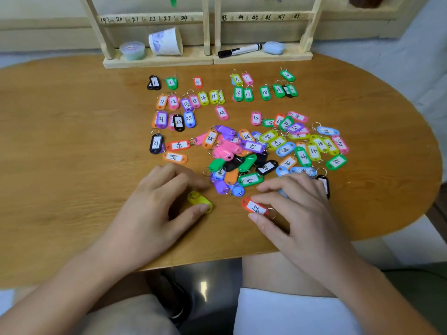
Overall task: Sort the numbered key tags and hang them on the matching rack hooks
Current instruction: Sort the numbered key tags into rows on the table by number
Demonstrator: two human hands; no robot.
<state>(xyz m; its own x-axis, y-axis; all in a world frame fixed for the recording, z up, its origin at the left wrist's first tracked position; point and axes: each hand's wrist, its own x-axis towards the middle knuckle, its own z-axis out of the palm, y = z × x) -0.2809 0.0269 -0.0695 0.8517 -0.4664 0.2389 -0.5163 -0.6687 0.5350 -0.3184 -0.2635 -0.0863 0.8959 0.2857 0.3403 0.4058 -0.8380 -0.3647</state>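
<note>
Left hand (157, 197) arches loosely over a yellow tag (198, 200), thumb touching it; right hand (298, 209) pinches a red tag (254, 206) between thumb and forefinger.

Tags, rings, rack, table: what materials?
Tags: glossy coloured plastic by the sheen, white paper-like labels. Rings: thin silvery wire, likely metal. Rack: pale bare-looking wood, grain visible. Table: wood-grain top, smooth sheen; solid or laminate unclear.
</note>
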